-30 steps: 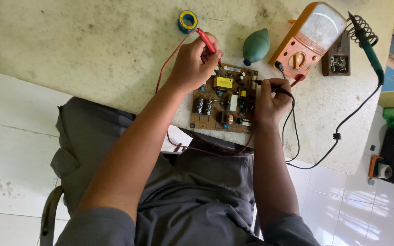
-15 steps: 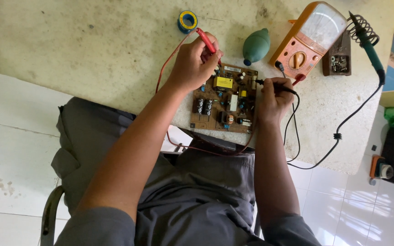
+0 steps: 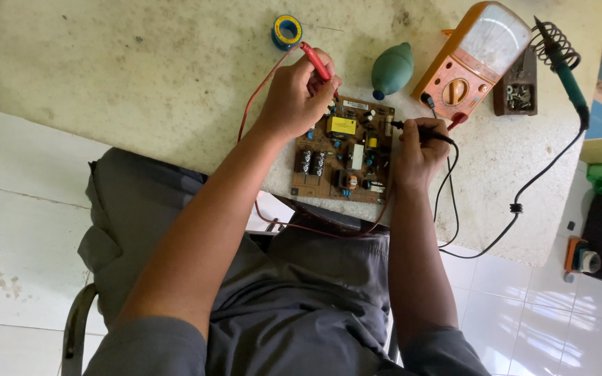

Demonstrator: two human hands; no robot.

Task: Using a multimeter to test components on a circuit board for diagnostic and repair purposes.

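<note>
Two hands work a circuit board (image 3: 343, 159): left hand (image 3: 299, 94) grips a red probe (image 3: 316, 63), right hand (image 3: 419, 150) a black probe (image 3: 412, 128). Either tip slipping could bridge neighbouring components.

I see one screen: the pale, rounded dial window (image 3: 495, 36) on the orange meter (image 3: 474, 61) at the desk's far right. A small white rectangular label (image 3: 355, 105) sits along the circuit board's (image 3: 344, 150) far edge
</note>
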